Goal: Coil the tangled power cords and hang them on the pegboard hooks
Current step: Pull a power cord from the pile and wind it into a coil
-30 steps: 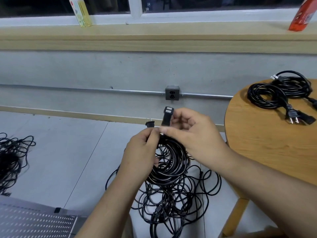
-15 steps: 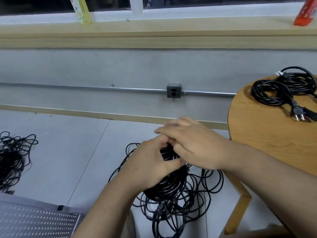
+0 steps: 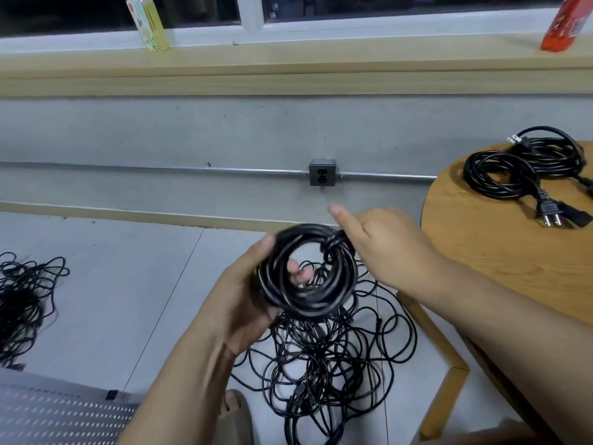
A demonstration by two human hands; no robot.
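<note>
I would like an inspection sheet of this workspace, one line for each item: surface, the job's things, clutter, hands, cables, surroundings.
Surface: grey tiled floor; round wooden table at the right.
Job's things: coiled cord held above the floor; pegboard lying at lower left.
Clutter: yellow bottle and red pack on the window sill.
Hands: left hand grips the coiled cord, fingers through its middle; right hand at its upper right edge, grip unclear.
Cables: tangled pile on the floor below the hands; second tangle at far left; wound bundles on the table.
Surroundings: concrete wall with wall socket on a metal conduit.
</note>
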